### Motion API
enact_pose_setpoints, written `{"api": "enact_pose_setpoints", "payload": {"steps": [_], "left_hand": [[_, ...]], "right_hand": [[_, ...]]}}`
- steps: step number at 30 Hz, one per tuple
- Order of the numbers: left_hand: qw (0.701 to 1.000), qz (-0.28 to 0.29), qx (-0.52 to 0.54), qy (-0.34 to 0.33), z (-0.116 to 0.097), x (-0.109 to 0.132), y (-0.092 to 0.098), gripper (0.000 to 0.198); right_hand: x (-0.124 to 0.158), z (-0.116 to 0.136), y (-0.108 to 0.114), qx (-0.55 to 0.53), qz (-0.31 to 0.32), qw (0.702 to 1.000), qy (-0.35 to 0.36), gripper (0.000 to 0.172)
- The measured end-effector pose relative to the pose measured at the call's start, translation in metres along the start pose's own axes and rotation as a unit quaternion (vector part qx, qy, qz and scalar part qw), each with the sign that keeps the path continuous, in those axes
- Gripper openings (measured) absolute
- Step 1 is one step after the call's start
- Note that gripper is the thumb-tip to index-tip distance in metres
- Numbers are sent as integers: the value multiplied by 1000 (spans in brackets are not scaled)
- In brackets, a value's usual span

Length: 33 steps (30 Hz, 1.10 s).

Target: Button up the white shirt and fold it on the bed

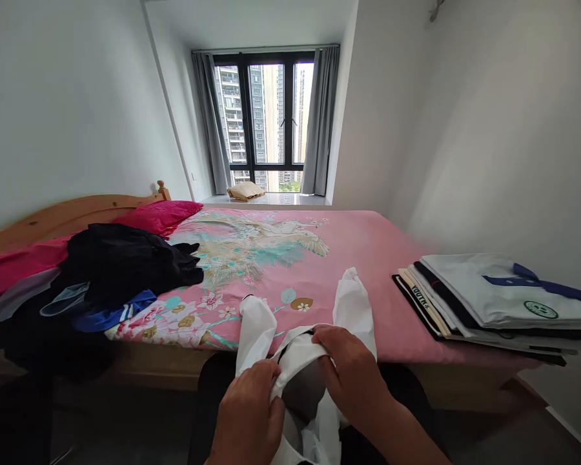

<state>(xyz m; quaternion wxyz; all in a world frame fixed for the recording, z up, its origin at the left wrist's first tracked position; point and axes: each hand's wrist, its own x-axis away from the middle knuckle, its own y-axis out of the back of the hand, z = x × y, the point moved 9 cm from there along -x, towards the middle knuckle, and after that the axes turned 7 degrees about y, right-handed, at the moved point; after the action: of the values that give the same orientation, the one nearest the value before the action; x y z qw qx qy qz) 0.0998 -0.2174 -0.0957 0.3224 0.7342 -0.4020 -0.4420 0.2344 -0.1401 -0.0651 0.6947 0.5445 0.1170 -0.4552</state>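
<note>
Closest to you, your left hand (252, 408) is clamped on the rim of the white shirt (297, 363), thumb and fingers together over the cloth. Your right hand (346, 363) grips the same rim across from it. Held from both sides, the opening arches up and gapes, probably so that you can see and reach into it. The shirt lies low in front of you, over your dark-clad legs; its two sleeves run forward onto the near edge of the bed (363, 242), which seems to take their weight and keep them from hanging.

Beyond, at your far left, a loose heap (130, 255) of mostly dark clothes, with a blue piece at its front, sprawls near the headboard (68, 210), partly over a red pillow (174, 213). At your far right, a stack (498, 290) of flat-folded clothes sits at the bed's corner, a white polo on top. Their wide gap likely keeps loose and folded pieces from mixing and leaves you working room.
</note>
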Motion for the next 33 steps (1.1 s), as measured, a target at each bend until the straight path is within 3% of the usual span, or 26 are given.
{"api": "enact_pose_setpoints", "payload": {"steps": [3, 6, 10, 15, 19, 22, 24, 29, 33], "left_hand": [[998, -5, -7, -66, -1, 4, 9, 44], [993, 43, -33, -106, 5, 8, 7, 59], [986, 141, -33, -88, 23, 10, -11, 66], [971, 182, 148, -55, 30, 13, -14, 60], [971, 117, 204, -52, 23, 6, -2, 56], [980, 113, 125, -105, 0, 1, -5, 70], [985, 127, 48, -103, -8, -6, -9, 63], [995, 73, -30, -61, -3, -27, 21, 47], [994, 110, 18, -9, 9, -26, 31, 31]], "right_hand": [[7, -4, -1, 20, -3, 1000, 13, 36], [17, -14, -2, 59, 5, 998, 14, 47], [28, -24, 3, 86, 6, 996, 4, 56], [33, -25, 5, 101, 44, 994, -12, 57], [32, -18, 7, 114, 47, 992, 0, 59], [28, -17, 9, 98, 30, 995, -9, 56], [23, -18, 13, 86, 13, 996, -14, 54], [13, -34, 24, 88, 18, 995, -36, 49], [22, -48, 22, -14, 91, 995, -48, 58]]}}
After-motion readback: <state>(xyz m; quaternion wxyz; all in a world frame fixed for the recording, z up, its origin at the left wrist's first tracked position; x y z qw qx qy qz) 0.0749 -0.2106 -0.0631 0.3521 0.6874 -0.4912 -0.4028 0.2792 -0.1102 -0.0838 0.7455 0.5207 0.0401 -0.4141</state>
